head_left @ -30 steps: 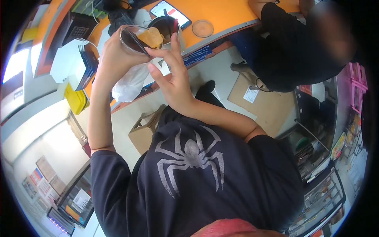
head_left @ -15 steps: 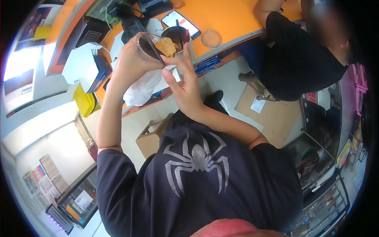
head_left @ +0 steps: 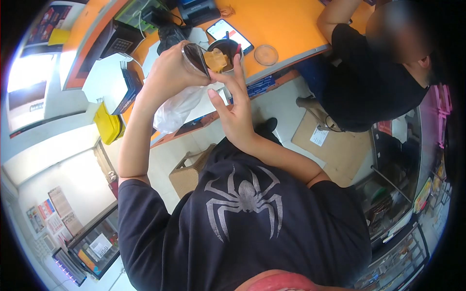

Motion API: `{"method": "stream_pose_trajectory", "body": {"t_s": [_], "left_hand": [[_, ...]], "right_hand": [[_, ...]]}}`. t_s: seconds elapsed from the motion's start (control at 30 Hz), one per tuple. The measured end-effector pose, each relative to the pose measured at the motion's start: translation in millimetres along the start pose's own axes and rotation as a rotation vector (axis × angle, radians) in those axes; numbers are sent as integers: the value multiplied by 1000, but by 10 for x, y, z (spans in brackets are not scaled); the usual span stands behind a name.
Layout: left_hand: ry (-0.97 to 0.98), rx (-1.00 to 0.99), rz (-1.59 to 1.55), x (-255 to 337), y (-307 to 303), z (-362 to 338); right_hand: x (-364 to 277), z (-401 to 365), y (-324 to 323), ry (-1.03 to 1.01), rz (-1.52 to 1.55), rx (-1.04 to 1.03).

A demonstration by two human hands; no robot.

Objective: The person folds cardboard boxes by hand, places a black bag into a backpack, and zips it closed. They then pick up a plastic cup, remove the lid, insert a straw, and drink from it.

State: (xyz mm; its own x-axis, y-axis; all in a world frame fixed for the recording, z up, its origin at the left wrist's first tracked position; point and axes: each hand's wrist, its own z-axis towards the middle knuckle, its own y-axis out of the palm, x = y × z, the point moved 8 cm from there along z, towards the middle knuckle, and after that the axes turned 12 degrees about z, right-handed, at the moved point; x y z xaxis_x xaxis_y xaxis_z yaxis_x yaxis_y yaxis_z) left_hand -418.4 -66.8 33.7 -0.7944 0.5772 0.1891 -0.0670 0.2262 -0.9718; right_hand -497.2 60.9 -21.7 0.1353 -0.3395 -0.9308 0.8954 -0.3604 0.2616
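Clear cup (head_left: 195, 58), orange counter (head_left: 291, 29), pale floor (head_left: 279, 107)

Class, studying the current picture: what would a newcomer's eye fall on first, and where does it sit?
Probably the large silver-grey spider print on the black short-sleeved T-shirt, low in the centre. Above it, left of centre, the bare left hand grips a clear round plastic cup. Beyond that, the bright orange tabletop stretches across the upper part.

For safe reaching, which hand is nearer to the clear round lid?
Right. The right hand is left of the round lid; the left hand is farther left, around the clear cup.
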Motion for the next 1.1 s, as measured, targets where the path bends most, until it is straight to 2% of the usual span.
{"method": "stream_pose_trajectory", "body": {"t_s": [0.1, 0.2, 0.3, 0.5, 1.0, 1.1], "left_hand": [[14, -15, 3, 7, -10, 10], [71, 97, 53, -27, -10, 13], [41, -10, 46, -44, 29, 32], [25, -32, 58, -33, 10, 22], [44, -46, 46, 39, -44, 29], [76, 27, 59, 30, -49, 47]], "right_hand": [[3, 6, 3, -6, -23, -4], [11, 4, 12, -10, -36, -5], [13, 3, 9, 0, -37, -4], [10, 8, 19, -13, -42, -4], [10, 8, -2, -19, -67, 26], [-1, 9, 0, -16, -78, 25]]}}
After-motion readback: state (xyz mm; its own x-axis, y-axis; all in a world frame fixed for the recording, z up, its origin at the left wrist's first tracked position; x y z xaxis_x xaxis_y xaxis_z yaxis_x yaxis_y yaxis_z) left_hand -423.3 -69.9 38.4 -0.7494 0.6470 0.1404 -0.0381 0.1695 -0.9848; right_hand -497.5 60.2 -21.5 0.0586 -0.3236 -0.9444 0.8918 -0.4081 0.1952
